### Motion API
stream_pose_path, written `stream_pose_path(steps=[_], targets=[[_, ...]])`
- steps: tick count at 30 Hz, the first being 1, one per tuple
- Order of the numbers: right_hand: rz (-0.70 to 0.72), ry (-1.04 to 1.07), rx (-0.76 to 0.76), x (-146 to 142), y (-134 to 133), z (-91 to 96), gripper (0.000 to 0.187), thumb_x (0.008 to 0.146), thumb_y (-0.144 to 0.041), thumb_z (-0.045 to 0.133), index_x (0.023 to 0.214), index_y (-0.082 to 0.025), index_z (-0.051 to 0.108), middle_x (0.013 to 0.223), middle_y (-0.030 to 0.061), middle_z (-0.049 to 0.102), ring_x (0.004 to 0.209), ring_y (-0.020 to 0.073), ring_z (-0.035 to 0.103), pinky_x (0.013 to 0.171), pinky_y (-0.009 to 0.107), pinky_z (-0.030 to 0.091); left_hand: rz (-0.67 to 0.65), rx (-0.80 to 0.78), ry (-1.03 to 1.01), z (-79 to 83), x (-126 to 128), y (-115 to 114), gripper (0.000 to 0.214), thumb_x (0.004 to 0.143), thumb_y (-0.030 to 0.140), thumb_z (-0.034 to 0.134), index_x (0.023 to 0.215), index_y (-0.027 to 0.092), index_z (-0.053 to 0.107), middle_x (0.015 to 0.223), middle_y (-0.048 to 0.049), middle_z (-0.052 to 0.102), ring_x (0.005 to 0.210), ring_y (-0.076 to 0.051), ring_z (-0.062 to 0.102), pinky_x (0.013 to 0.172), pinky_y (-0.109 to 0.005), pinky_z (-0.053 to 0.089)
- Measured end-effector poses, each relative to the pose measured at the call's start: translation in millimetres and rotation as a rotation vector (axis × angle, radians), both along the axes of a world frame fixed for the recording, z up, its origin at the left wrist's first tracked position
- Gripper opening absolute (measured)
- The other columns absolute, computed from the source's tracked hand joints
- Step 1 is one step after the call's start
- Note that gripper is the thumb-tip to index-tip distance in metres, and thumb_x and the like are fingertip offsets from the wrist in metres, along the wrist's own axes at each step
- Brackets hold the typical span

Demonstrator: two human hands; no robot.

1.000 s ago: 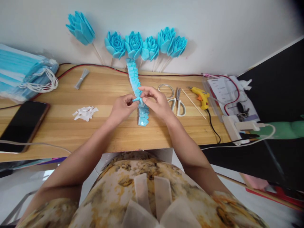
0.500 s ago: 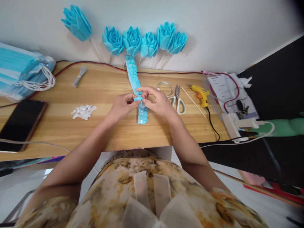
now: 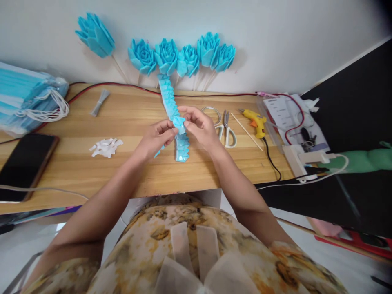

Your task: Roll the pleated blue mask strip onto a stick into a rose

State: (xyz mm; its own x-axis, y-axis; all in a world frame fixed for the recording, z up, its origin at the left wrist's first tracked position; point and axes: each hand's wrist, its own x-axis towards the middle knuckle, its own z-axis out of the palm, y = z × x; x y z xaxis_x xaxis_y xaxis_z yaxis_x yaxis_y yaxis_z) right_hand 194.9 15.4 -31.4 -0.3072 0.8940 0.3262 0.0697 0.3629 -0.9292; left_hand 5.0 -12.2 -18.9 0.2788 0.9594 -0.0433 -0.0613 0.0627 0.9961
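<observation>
My left hand point(image 3: 154, 139) and my right hand point(image 3: 199, 130) meet over the middle of the wooden desk point(image 3: 128, 163). Between their pinched fingertips sits a small folded blue piece point(image 3: 179, 123), held just above a long row of folded blue pieces point(image 3: 173, 110) that runs from the wall toward me. A bit of blue also shows under my left hand. Several blue fabric flowers on sticks point(image 3: 180, 60) lean against the wall behind the row.
Scissors point(image 3: 226, 130), a wire ring point(image 3: 211, 111), a thin stick point(image 3: 246, 131) and a yellow glue gun point(image 3: 255, 121) lie right of my hands. White scraps point(image 3: 105, 147), a phone point(image 3: 23, 165) and a stack of blue masks point(image 3: 27, 96) are at the left. A power strip point(image 3: 301, 161) sits at the right edge.
The small blue piece has been lifted and turned between my fingertips, its folded face now showing. Both hands stay in much the same spot; the view shifted slightly.
</observation>
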Motion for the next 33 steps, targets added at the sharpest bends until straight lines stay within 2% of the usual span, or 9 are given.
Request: stream_pose_path(steps=[7,14,19,25,33], targets=[[0.006,-0.032,-0.002,-2.5,0.0,-4.7,0.041,0.095,-0.033,0.061,0.135,-0.025,0.062,0.093,-0.0007,0.060,0.084,0.0148,0.059,0.080,0.031,0.053,0.067,0.016,0.000,-2.7,-0.6,2.7,0.018,0.076,0.034,0.071,0.075,0.020,0.059,0.055,0.0052,0.048,0.050,-0.009,0.037,0.049,-0.024,0.030],[0.021,-0.073,-0.021,-3.2,-2.1,-3.9,0.043,0.095,-0.034,0.060,0.137,-0.026,0.061,0.098,0.0011,0.065,0.089,0.0172,0.063,0.086,0.033,0.056,0.115,0.047,-0.024,-1.4,-0.6,4.0,0.028,0.075,0.043,0.075,0.071,0.022,0.057,0.053,0.0052,0.046,0.050,-0.010,0.037,0.050,-0.025,0.031],[-0.086,-0.091,-0.012,-5.9,-3.5,-2.8,0.041,0.096,-0.031,0.056,0.136,-0.026,0.061,0.093,0.0012,0.060,0.086,0.0180,0.060,0.084,0.035,0.055,0.075,0.034,-0.046,0.2,0.5,2.6,0.038,0.081,0.052,0.072,0.067,0.021,0.056,0.058,0.0019,0.051,0.053,-0.010,0.042,0.052,-0.026,0.034],[-0.189,-0.109,0.017,-10.7,-6.5,-2.4,0.040,0.098,-0.032,0.054,0.137,-0.025,0.059,0.096,0.0017,0.060,0.090,0.0181,0.060,0.089,0.035,0.055,0.028,0.007,0.026,-0.3,6.0,-1.0,0.030,0.073,0.044,0.079,0.083,0.019,0.065,0.059,0.0054,0.049,0.052,-0.009,0.037,0.051,-0.025,0.028],[-0.233,-0.092,0.013,-18.9,-11.5,-4.8,0.041,0.099,-0.039,0.056,0.137,-0.025,0.060,0.099,0.0026,0.062,0.091,0.0188,0.062,0.091,0.036,0.056,0.080,0.029,0.009,-4.4,13.4,-2.4,0.032,0.075,0.046,0.078,0.079,0.020,0.060,0.058,0.0062,0.047,0.052,-0.009,0.036,0.051,-0.027,0.027]])
